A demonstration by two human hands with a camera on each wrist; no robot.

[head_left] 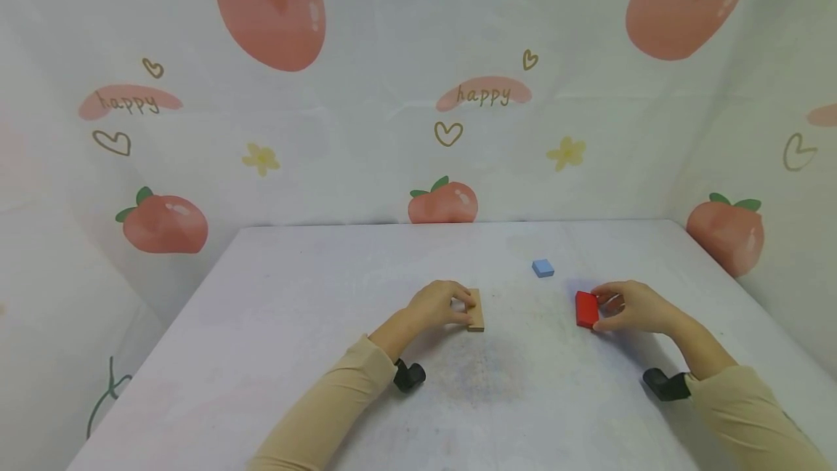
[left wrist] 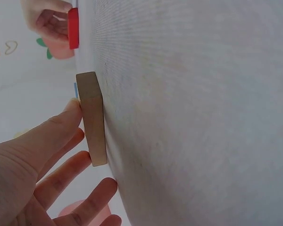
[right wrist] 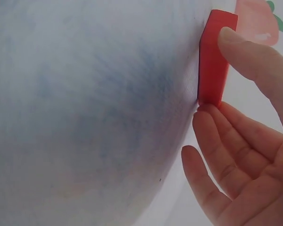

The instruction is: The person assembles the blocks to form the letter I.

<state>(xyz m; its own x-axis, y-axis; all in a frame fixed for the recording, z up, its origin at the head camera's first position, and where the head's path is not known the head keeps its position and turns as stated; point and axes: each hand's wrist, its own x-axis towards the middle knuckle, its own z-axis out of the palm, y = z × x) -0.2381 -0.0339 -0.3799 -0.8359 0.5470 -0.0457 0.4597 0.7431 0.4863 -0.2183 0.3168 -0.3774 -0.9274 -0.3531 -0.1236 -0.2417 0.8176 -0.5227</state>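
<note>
A plain wooden block [head_left: 477, 311] lies on the white table, and my left hand [head_left: 439, 305] pinches it between thumb and fingertips from its left side. The left wrist view has the thumb at one edge of this block [left wrist: 93, 127] and fingertips at its lower end. Farther right, my right hand [head_left: 637, 307] holds a red block [head_left: 586, 310] from the right. In the right wrist view the thumb lies on the red block [right wrist: 214, 61], with fingertips touching its lower end. Both blocks appear to rest on the tabletop.
A small blue block [head_left: 543, 268] lies farther back, between the two hands. The table [head_left: 294, 289] ends at a back wall of printed cloth [head_left: 366, 129]. Black wrist cameras [head_left: 410, 377] hang under both forearms, close to the tabletop.
</note>
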